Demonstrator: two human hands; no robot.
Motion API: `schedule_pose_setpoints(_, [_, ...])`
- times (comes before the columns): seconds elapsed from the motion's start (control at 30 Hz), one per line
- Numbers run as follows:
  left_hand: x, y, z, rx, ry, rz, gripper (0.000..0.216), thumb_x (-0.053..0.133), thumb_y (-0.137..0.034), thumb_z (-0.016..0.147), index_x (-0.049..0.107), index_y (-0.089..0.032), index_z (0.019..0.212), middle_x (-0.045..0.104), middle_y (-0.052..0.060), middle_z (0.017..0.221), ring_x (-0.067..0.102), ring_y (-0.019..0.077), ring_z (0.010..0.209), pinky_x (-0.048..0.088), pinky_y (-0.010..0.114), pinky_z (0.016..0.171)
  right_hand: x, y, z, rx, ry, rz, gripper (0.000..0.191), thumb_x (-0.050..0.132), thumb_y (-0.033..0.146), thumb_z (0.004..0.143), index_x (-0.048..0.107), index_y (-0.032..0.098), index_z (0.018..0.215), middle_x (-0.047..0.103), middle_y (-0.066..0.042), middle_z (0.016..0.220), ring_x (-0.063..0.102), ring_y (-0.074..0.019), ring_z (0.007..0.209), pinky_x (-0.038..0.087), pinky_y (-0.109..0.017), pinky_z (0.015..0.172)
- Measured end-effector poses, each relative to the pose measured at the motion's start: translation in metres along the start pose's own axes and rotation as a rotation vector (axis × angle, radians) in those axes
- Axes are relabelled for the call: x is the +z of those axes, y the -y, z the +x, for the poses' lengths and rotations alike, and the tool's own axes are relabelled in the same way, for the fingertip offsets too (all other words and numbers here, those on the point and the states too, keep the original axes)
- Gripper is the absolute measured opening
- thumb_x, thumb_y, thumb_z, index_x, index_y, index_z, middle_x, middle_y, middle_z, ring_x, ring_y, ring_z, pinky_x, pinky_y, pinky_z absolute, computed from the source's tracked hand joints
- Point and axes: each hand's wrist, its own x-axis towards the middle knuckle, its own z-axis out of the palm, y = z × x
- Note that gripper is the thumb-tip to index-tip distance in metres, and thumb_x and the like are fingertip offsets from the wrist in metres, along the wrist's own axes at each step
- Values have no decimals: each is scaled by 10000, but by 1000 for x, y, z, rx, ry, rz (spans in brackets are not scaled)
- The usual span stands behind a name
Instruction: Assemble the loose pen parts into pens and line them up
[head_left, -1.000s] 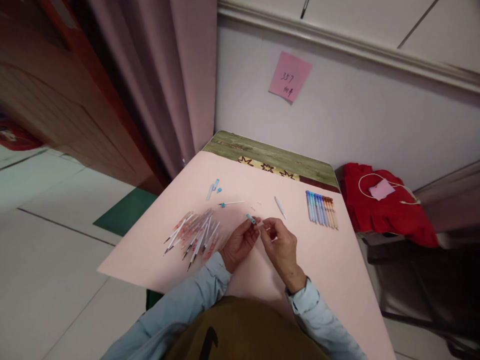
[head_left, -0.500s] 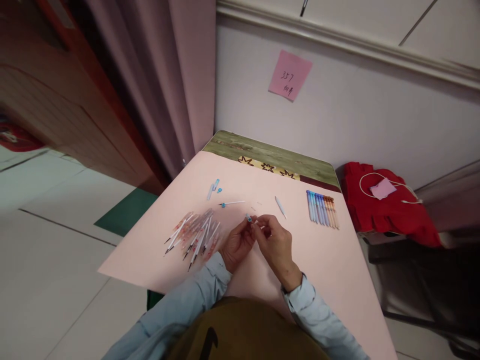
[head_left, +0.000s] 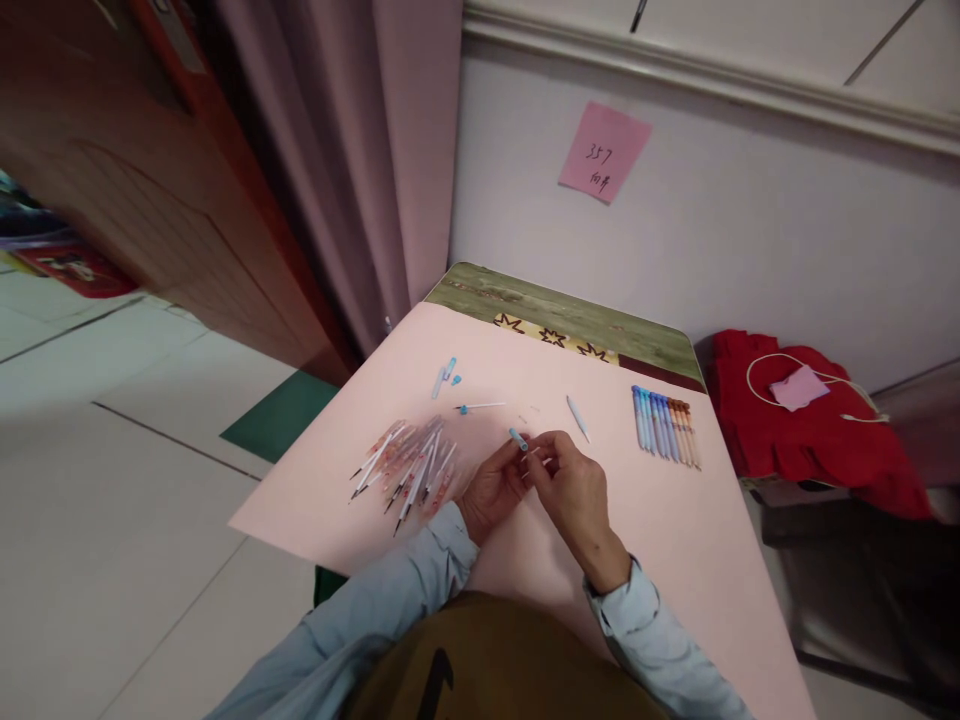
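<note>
So I'm standing here watching someone fiddle with pen bits. The left hand is closed in a pinch on a blue pen piece, held up over the middle of the bench. The right hand has thumb and finger pinched right beside it, on what looks like a small pale bit, too tiny for me to name. My guess is the left is just the clamp, keeping the piece steady where the right fingertips can work on it.

The layout kinda makes sense too. A row of pens lies side by side near the bench's right edge, probably to keep them tidy, with one lone pen between them and the hands. Loose blue parts and a white refill sit further back, within easy reach imo.

Room-wise, the left is tighter: that messy pile of refills is just beside the left hand and sleeve, so an elbow swing could scatter it. The right hand has a wide gap before the row. The far edge backs onto the wall.
</note>
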Motion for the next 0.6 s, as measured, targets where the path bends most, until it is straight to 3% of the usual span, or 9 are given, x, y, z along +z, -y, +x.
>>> schedule_pose_setpoints(0.2, [-1,0,1,-2,14,3,138,685,-200,856,694,-117,967,732,51,908,678,142,829,525,263,782,-3,3,-2,30,0,59,111,605,287,846,631,247,945,734,31,747,695,-159,625,450,-245,595])
schedule_pose_setpoints(0.33, [0,-1,-1,-15,5,38,140,689,-198,856,684,-129,977,725,46,907,658,110,754,516,233,716,-5,-5,-1,27,-106,103,151,607,345,858,642,233,954,725,18,740,687,-152,621,462,-243,607])
schedule_pose_setpoints(0.47, [3,-3,-4,-69,12,77,136,712,-172,823,672,-143,950,706,37,834,621,99,648,492,218,617,7,-39,13,89,-206,48,190,569,343,858,654,217,972,731,-1,789,670,-158,616,462,-266,628])
schedule_pose_setpoints(0.6, [5,-4,-6,-74,-7,94,117,726,-162,798,668,-130,895,702,59,808,623,104,648,491,204,604,35,-77,24,159,-99,11,206,547,326,847,680,223,965,732,-3,787,668,-174,650,464,-280,644])
